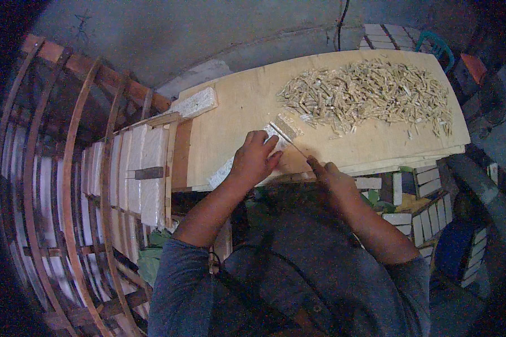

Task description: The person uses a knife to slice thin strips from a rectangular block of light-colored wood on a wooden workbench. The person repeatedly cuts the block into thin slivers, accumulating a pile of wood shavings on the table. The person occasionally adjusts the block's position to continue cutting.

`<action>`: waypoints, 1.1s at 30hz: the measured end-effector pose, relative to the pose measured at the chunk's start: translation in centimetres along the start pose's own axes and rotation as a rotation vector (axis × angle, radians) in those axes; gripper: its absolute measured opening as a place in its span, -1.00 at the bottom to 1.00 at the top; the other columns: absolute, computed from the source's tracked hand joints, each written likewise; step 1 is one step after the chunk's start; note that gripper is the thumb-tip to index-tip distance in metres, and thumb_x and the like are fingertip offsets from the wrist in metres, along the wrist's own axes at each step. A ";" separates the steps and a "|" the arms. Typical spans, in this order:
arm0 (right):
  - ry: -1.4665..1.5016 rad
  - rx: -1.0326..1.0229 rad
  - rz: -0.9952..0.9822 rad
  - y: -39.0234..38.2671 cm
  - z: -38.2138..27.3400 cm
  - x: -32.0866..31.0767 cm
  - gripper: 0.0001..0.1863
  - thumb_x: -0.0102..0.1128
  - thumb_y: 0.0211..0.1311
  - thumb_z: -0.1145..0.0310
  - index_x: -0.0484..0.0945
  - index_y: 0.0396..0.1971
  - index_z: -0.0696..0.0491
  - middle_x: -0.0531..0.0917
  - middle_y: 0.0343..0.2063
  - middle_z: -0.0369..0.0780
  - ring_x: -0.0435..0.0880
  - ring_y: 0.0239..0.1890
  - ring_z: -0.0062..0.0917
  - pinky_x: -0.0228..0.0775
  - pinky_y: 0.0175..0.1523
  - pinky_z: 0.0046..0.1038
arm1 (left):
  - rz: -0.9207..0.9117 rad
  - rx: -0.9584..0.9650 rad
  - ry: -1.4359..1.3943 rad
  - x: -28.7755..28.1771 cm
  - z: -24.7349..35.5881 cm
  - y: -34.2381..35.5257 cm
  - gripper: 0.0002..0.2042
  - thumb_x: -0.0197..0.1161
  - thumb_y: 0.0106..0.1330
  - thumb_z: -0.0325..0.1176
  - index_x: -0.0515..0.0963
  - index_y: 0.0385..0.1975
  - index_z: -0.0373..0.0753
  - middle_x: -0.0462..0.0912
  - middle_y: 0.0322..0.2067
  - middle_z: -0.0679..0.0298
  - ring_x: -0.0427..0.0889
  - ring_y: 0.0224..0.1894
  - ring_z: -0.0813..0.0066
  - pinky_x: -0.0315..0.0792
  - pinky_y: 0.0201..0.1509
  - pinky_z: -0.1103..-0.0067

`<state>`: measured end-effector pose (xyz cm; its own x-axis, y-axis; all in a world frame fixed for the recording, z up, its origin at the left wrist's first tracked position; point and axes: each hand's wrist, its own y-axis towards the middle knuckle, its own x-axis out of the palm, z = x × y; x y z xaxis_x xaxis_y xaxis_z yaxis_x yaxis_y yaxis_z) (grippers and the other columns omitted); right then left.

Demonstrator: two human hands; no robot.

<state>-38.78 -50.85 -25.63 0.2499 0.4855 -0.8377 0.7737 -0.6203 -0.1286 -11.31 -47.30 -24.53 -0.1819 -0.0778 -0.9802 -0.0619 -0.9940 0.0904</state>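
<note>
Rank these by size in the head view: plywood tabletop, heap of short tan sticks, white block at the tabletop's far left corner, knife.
1. Plywood tabletop
2. Heap of short tan sticks
3. White block
4. Knife, partly covered by the right hand

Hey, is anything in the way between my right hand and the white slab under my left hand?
Only the knife your right hand holds, angled toward the white slab under your left hand. Nothing else visible stands between.
</note>
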 end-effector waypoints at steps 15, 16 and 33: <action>-0.021 -0.033 0.007 8.0 -1.1 2.5 -0.18 0.24 0.26 0.42 0.19 0.53 0.05 0.60 -0.07 0.12 0.75 -0.23 0.06 0.64 -0.12 0.01 | 0.028 0.029 0.072 0.2 0.3 -0.2 -0.60 0.40 0.31 -0.20 0.60 0.10 -0.17 0.54 0.01 0.05 0.52 0.16 -0.03 0.63 0.06 0.20; -0.010 -0.034 0.004 7.2 -0.7 2.6 -0.17 0.24 0.26 0.43 0.17 0.54 0.03 0.60 -0.06 0.12 0.74 -0.23 0.07 0.64 -0.12 0.00 | 0.030 0.020 0.049 0.1 0.3 -0.3 -0.60 0.40 0.32 -0.19 0.59 0.10 -0.17 0.56 0.04 0.02 0.52 0.17 -0.06 0.61 0.10 0.19; 0.055 -0.078 0.112 3.1 -1.5 1.6 -0.16 0.22 0.28 0.46 0.16 0.57 -0.09 0.58 -0.07 0.09 0.72 -0.25 0.08 0.62 -0.24 0.00 | 0.009 0.007 0.046 -0.2 0.6 -0.7 -0.61 0.38 0.31 -0.22 0.59 0.11 -0.17 0.54 0.04 0.04 0.51 0.14 -0.04 0.59 0.11 0.18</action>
<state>-35.15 -51.09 -26.55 0.3674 0.4505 -0.8137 0.7814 -0.6240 0.0073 -11.82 -46.54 -24.29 -0.1371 -0.0904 -0.9864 -0.0675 -0.9927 0.1004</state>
